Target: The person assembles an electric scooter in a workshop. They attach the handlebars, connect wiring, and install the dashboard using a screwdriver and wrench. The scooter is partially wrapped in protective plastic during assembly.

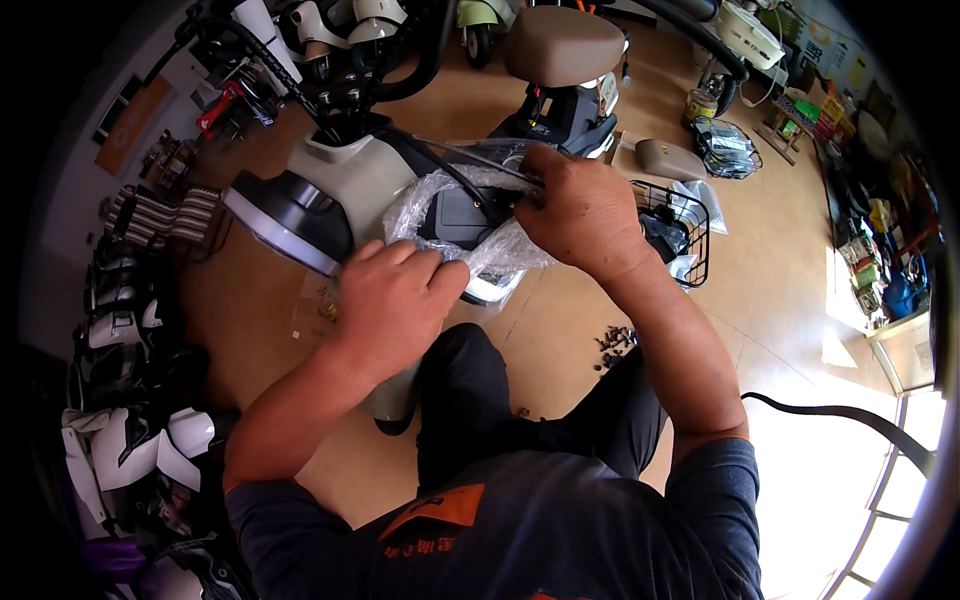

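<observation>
On the workshop floor, wrap hung open but not yet off the scooter, left hand clamped on it, grip of right hand unclear.

The left hand grips the near side of clear plastic wrap on a beige scooter; the right hand curls at the wrap's right side, beside a dark cable. Farther right lies a black wire basket; a brown seat stands beyond.
</observation>
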